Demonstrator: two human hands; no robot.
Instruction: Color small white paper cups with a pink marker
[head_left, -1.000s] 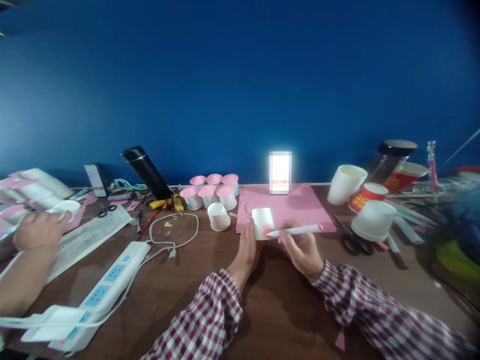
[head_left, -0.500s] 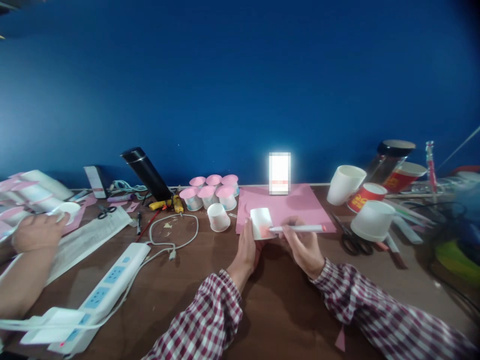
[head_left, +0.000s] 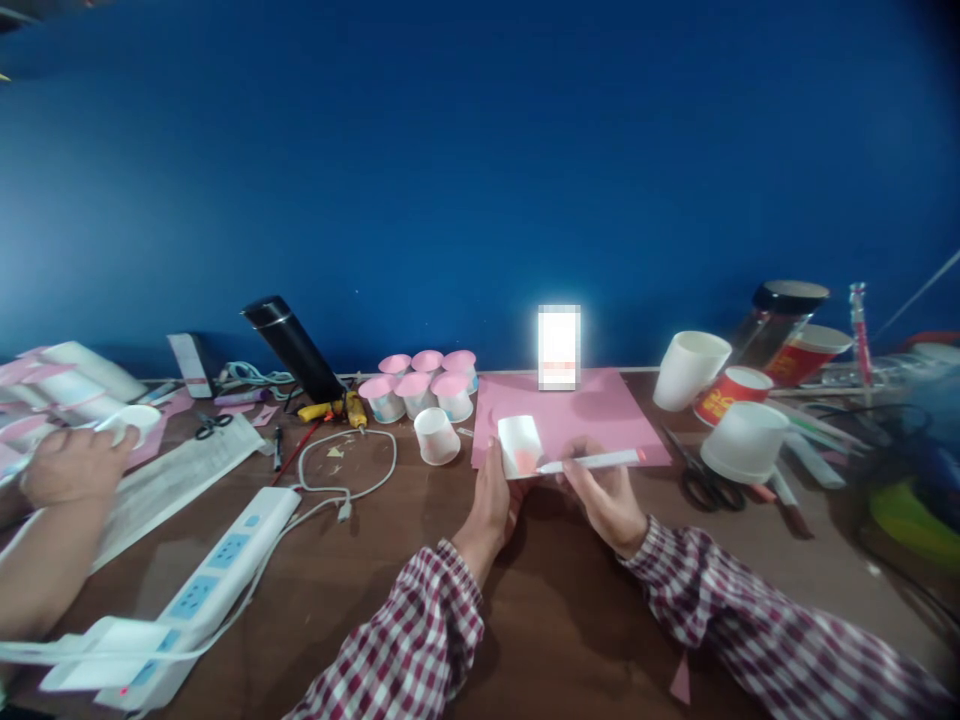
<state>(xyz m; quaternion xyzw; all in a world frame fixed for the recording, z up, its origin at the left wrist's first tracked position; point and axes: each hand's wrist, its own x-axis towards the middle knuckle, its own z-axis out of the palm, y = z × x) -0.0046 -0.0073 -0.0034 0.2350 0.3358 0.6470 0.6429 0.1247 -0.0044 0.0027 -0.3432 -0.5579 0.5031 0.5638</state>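
Observation:
My left hand (head_left: 491,500) holds a small white paper cup (head_left: 520,445) on its side at the near edge of a pink paper sheet (head_left: 592,405). My right hand (head_left: 607,495) grips a white marker with a pink cap end (head_left: 592,462), its tip touching a pink-coloured patch on the cup's side. Both my sleeves are red-and-white check. The cup's far side is hidden.
Another small white cup (head_left: 437,436) lies left of the sheet, behind it several pink-topped cups (head_left: 420,385). Scissors (head_left: 701,480), larger white cups (head_left: 742,440) and red cups (head_left: 724,393) stand right. A power strip (head_left: 217,560) and cable (head_left: 349,465) lie left. Another person's hand (head_left: 75,465) holds a cup at far left.
The cup has turned slightly in my left hand and the marker has shifted a little over the pink patch. The other person's hand stays put.

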